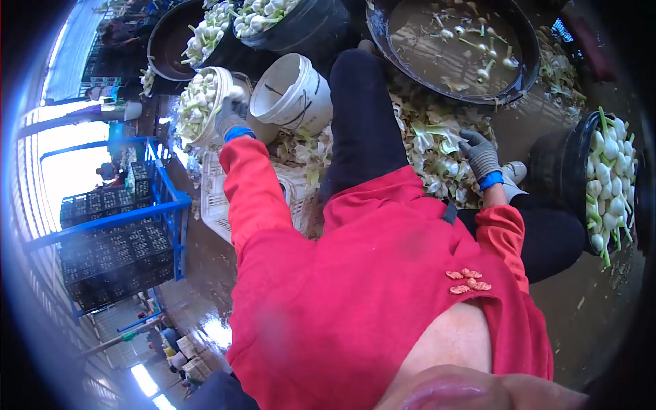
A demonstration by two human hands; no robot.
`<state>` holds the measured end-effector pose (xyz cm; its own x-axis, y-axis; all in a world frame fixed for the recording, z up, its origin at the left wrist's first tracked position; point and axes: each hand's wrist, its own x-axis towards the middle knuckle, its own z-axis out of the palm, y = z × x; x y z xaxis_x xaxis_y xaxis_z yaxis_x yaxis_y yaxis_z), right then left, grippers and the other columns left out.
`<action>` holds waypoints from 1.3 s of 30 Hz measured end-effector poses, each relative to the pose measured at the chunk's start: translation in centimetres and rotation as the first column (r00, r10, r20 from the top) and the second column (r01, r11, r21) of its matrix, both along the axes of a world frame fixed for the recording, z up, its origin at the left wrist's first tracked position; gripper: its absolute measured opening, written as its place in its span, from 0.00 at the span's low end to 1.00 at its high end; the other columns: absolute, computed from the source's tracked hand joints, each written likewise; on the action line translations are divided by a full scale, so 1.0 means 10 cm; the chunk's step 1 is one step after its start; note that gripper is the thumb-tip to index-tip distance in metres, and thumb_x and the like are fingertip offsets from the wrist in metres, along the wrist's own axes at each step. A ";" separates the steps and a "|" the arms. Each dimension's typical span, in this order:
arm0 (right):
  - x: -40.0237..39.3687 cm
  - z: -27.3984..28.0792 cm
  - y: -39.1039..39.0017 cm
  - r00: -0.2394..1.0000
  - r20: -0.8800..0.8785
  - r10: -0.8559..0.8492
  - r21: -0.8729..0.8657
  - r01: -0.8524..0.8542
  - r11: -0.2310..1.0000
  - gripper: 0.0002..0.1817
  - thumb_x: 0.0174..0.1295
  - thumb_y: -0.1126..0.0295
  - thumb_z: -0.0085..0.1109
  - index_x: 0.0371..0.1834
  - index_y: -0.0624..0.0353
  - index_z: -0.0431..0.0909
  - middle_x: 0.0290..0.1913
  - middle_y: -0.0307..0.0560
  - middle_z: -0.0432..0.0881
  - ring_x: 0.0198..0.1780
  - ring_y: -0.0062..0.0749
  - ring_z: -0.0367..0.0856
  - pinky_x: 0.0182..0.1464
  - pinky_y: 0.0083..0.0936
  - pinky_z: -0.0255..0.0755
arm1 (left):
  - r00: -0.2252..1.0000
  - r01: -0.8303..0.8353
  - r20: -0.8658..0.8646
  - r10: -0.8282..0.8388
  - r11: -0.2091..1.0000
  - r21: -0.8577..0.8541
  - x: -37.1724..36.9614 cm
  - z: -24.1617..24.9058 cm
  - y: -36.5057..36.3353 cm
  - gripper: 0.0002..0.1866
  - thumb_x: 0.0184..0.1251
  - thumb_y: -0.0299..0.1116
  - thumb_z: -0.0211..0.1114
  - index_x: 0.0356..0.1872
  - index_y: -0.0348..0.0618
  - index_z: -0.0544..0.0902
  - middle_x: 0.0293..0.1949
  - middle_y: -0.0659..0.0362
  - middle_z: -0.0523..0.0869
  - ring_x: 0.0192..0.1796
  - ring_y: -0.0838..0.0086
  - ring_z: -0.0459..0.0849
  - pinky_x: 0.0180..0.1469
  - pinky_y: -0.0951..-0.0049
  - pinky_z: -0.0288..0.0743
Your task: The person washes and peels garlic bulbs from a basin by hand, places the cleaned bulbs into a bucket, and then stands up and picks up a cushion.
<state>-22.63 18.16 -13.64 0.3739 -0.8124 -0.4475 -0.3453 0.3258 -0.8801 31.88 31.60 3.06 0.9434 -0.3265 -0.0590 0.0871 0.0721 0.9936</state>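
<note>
My left hand (231,117), in a grey glove with a blue cuff, is at the rim of a white bucket (223,85) heaped with garlic bulbs (198,102). Its fingers are closed around a pale garlic bulb (236,91), partly hidden by the glove. My right hand (481,154), gloved the same way, hovers above a pile of garlic leaves and skins (437,147). Its fingers are apart and no bulb shows in them. Beside my right leg, a black tub (557,171) is full of trimmed garlic bulbs (610,184) with short green stems.
An empty-looking white bucket (290,96) stands between my left hand and knee. Ahead lies a wide black basin (437,85) with scattered garlic in it. More black tubs (301,34) hold garlic. A white crate (217,198) and stacked black crates (116,253) are to the left.
</note>
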 end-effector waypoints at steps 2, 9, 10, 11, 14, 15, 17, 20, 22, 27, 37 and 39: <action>0.03 0.17 0.08 0.994 -0.082 0.066 -0.258 -0.085 0.962 0.16 0.58 0.65 0.58 0.46 0.62 0.78 0.41 0.50 0.83 0.39 0.33 0.81 0.44 0.25 0.72 | 0.979 0.057 0.151 -0.140 0.889 0.454 -0.04 0.09 -0.21 0.21 0.54 0.37 0.66 0.45 0.32 0.77 0.35 0.54 0.82 0.37 0.70 0.81 0.41 0.73 0.76; -0.02 0.56 -0.08 0.942 -0.334 0.047 -0.062 -0.072 0.995 0.17 0.59 0.56 0.53 0.38 0.61 0.78 0.35 0.55 0.81 0.33 0.51 0.79 0.41 0.41 0.71 | -0.080 0.326 0.862 -0.501 0.804 0.498 -2.30 0.70 -1.18 0.14 0.57 0.26 0.62 0.45 0.35 0.79 0.40 0.53 0.83 0.42 0.70 0.80 0.51 0.75 0.70; -0.06 0.53 -0.07 0.809 -0.579 0.102 -0.462 -0.429 0.776 0.18 0.57 0.64 0.53 0.50 0.59 0.72 0.33 0.55 0.80 0.33 0.50 0.79 0.37 0.41 0.72 | -0.002 0.525 0.748 -0.663 0.636 0.565 -2.64 0.47 -1.28 0.14 0.58 0.29 0.64 0.44 0.36 0.79 0.40 0.54 0.83 0.42 0.70 0.80 0.50 0.74 0.71; -0.06 0.50 -0.07 0.791 -0.611 0.031 -0.535 -0.441 0.721 0.24 0.54 0.70 0.52 0.57 0.56 0.65 0.31 0.55 0.79 0.32 0.49 0.79 0.35 0.41 0.72 | 0.069 0.687 0.591 -0.803 0.468 0.555 -2.97 0.25 -1.38 0.14 0.58 0.33 0.65 0.43 0.37 0.79 0.39 0.55 0.82 0.42 0.71 0.80 0.49 0.74 0.71; -0.01 0.35 -0.12 0.799 -0.596 -0.074 -0.565 -0.352 0.746 0.22 0.55 0.71 0.51 0.55 0.56 0.68 0.31 0.57 0.80 0.34 0.50 0.80 0.35 0.42 0.72 | -0.005 0.947 0.038 -0.999 0.008 0.321 -3.91 -0.40 -1.44 0.14 0.59 0.35 0.64 0.42 0.36 0.79 0.36 0.59 0.82 0.38 0.76 0.78 0.44 0.78 0.71; -0.04 0.08 -0.17 0.913 -0.406 -0.032 -0.613 -0.247 0.751 0.15 0.56 0.70 0.49 0.48 0.59 0.73 0.29 0.58 0.80 0.35 0.50 0.80 0.35 0.41 0.73 | -0.108 0.952 0.016 -0.994 -0.099 0.291 -3.98 -0.86 -1.48 0.14 0.58 0.36 0.65 0.40 0.37 0.79 0.33 0.60 0.82 0.34 0.80 0.78 0.38 0.80 0.72; -0.04 -0.24 -0.25 0.848 -0.530 0.021 -0.505 -0.335 0.795 0.12 0.58 0.65 0.48 0.35 0.62 0.77 0.29 0.59 0.80 0.36 0.50 0.80 0.38 0.41 0.73 | 0.048 0.968 -0.375 -0.926 -0.050 0.247 -4.16 -0.67 -1.58 0.12 0.59 0.37 0.64 0.38 0.38 0.80 0.29 0.61 0.81 0.28 0.80 0.78 0.32 0.80 0.73; -0.08 0.52 -0.22 0.961 -0.275 -0.017 -0.192 -0.038 0.981 0.17 0.65 0.62 0.39 0.33 0.62 0.75 0.27 0.54 0.80 0.30 0.48 0.79 0.37 0.37 0.72 | 0.004 0.999 -0.514 -0.858 -0.016 0.034 -4.08 -1.00 -2.05 0.13 0.59 0.40 0.61 0.33 0.40 0.79 0.25 0.59 0.80 0.24 0.75 0.79 0.27 0.75 0.76; -0.04 0.59 -0.20 0.983 -0.156 0.101 -0.252 -0.138 0.958 0.15 0.66 0.63 0.39 0.38 0.60 0.75 0.27 0.53 0.80 0.31 0.47 0.79 0.37 0.37 0.72 | 0.139 0.988 -0.558 -0.818 0.078 0.132 -4.04 -1.25 -2.51 0.14 0.58 0.42 0.62 0.32 0.40 0.78 0.25 0.58 0.80 0.23 0.73 0.78 0.27 0.73 0.77; 0.12 0.41 -0.24 0.985 -0.129 -0.113 -0.188 0.087 0.978 0.17 0.61 0.59 0.49 0.46 0.58 0.76 0.41 0.55 0.79 0.44 0.46 0.77 0.45 0.35 0.72 | 0.401 0.898 -0.476 -0.783 0.233 0.372 -4.20 -2.20 -3.70 0.23 0.53 0.46 0.66 0.42 0.36 0.79 0.30 0.53 0.82 0.33 0.64 0.81 0.37 0.67 0.79; 0.08 0.31 -0.42 0.938 0.039 -0.344 0.220 0.328 0.919 0.17 0.61 0.65 0.53 0.50 0.63 0.75 0.45 0.51 0.80 0.48 0.34 0.78 0.53 0.25 0.69 | 0.015 0.727 -0.369 -0.929 -0.243 0.642 -4.63 -3.07 -4.02 0.28 0.40 0.37 0.69 0.48 0.38 0.78 0.40 0.50 0.83 0.42 0.68 0.81 0.48 0.71 0.73; 0.03 0.29 -0.44 0.932 0.045 -0.360 0.236 0.340 0.910 0.17 0.61 0.66 0.54 0.51 0.63 0.75 0.46 0.49 0.80 0.50 0.32 0.77 0.54 0.23 0.68 | -0.017 0.827 -0.414 -0.910 -0.245 0.505 -4.59 -2.57 -3.82 0.27 0.43 0.33 0.68 0.49 0.36 0.77 0.40 0.53 0.82 0.41 0.71 0.80 0.46 0.73 0.74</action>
